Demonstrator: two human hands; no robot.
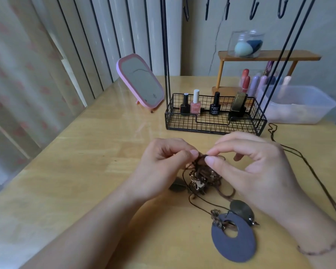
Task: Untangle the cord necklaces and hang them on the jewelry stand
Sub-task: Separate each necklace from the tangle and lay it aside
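Note:
A knot of brown cord necklaces (200, 177) lies on the wooden table between my hands. My left hand (163, 167) pinches a strand at the top of the knot, and my right hand (252, 164) pinches the same top loop from the other side. A large grey oval ring pendant (235, 241) and a dark metal leaf pendant (241, 209) lie in front of the knot. One dark cord (291, 150) runs off to the right under my right wrist. The black wire jewelry stand (215, 121) stands behind, its hooks (252, 10) high at the top edge.
Nail polish bottles (196, 103) stand in the stand's wire basket. A pink mirror (140, 82) leans at the back left. A clear plastic tub (299, 105) and a small wooden shelf (268, 56) with sponges sit at the back right. The table's left edge runs diagonally.

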